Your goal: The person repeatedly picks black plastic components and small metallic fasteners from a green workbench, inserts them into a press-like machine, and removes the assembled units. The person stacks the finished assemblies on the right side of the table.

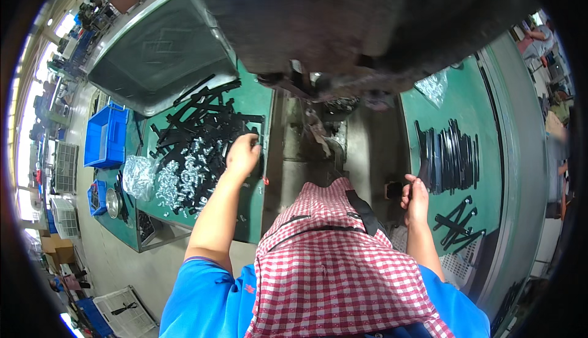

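My left hand reaches over the right edge of a heap of black metal strips on the left green table. Its thumb and fingers are curled together; what lies between them, if anything, is too small to make out. Small silver metal fasteners are heaped beside the strips, left of that forearm. On the other side, my right hand is closed at the inner edge of the right table, with a black strip rising from its fingertips. Right beside it lies a row of black strips, roughly parallel.
A dark machine body overhangs the far middle, above the gap between the tables. A large grey tub stands far left, near blue bins and a clear plastic bag. Crossed black assemblies lie at the right table's near end.
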Available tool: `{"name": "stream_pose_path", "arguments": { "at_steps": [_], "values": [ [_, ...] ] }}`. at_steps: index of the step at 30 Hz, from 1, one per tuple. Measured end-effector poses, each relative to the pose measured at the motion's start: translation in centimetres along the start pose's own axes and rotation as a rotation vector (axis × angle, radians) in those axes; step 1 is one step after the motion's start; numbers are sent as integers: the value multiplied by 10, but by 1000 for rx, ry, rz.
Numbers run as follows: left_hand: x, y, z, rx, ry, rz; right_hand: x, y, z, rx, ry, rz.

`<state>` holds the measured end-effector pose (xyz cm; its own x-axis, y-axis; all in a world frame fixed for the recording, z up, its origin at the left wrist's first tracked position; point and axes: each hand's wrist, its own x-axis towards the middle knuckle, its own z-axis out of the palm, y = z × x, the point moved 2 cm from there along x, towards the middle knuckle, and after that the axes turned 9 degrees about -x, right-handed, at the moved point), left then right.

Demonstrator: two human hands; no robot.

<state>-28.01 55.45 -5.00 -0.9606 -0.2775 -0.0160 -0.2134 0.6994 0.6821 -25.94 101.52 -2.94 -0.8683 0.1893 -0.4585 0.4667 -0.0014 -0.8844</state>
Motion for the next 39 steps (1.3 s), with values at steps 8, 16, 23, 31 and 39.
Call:
{"name": "stream_pose_path", "arguments": {
  "at_steps": [8,16,23,31,39],
  "values": [
    [83,-39,-14,440,-36,269,-20,-32,89,-45,-282,-130],
    [121,-42,-23,646,-103,410,-54,-45,99,-260,-318,-160],
    [92,41,-97,-176,226,401,-46,-61,117,-284,-303,-269],
    [25,177,-75,132,-62,737,-41,-112,162,-221,-494,-392],
    [23,195,-66,109,-58,866,-51,-124,159,-154,-552,-358]
  ]
}}
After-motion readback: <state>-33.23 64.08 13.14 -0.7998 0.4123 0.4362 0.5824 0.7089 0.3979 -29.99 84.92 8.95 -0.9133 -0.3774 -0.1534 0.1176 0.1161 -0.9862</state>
